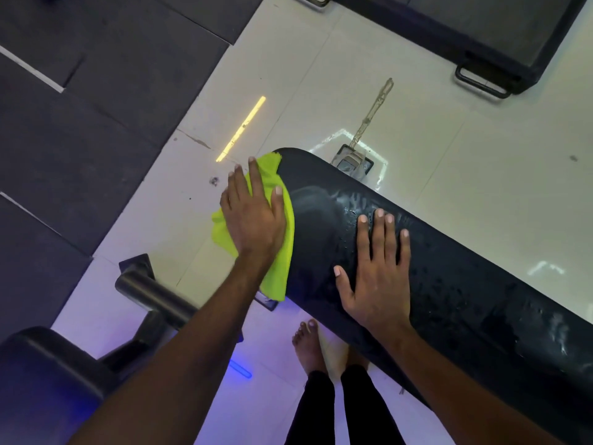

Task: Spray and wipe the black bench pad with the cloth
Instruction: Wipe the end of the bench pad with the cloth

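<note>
The black bench pad (455, 290) runs from the centre of the view down to the lower right, and its surface is wet with droplets. A lime-green cloth (284, 232) lies over the pad's left end. My left hand (253, 216) presses flat on the cloth with its fingers spread. My right hand (378, 271) rests flat on the wet pad, fingers apart, holding nothing. No spray bottle is in view.
Steel bench legs and a second dark pad (48, 380) stand at the lower left. Dark rubber mats (96, 91) cover the floor at left, pale tiles (481, 155) at right. A black platform with handles (500, 36) sits at the top right. My bare feet (309, 345) stand below the pad.
</note>
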Motion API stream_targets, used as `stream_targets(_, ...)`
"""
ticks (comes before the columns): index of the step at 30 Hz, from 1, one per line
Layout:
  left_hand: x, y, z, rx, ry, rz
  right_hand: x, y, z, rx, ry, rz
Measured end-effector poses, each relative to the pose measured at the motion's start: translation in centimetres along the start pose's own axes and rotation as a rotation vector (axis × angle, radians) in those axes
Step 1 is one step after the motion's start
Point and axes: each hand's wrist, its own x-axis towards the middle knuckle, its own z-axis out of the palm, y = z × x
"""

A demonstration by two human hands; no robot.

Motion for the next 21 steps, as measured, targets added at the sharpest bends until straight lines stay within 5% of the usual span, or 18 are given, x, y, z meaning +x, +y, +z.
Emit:
stream_targets(3,2.6,2.2,0.1,0.009,0.001,-0.006,0.0,0.1,0.0,0.000,0.006,-0.002)
stream_targets(8,-1.8,-1.6,0.2,0.060,0.021,0.267,0.0,0.0,-0.4,-0.005,-0.007,0.002)
stream_targets(14,-6.3,-0.9,1.4,0.075,0.038,0.072,0.0,-0.3,-0.7,-0.014,-0.019,0.008)
stream_targets(19,0.5,-0.2,0.5,0.102,-0.034,0.510,-0.1,-0.2,-0.5,-0.017,-0.007,0.006)
stream_targets(21,1.6,-1.5,0.1,0.080,-0.024,0.514,-0.1,-0.1,-0.5,-0.016,-0.007,0.004)
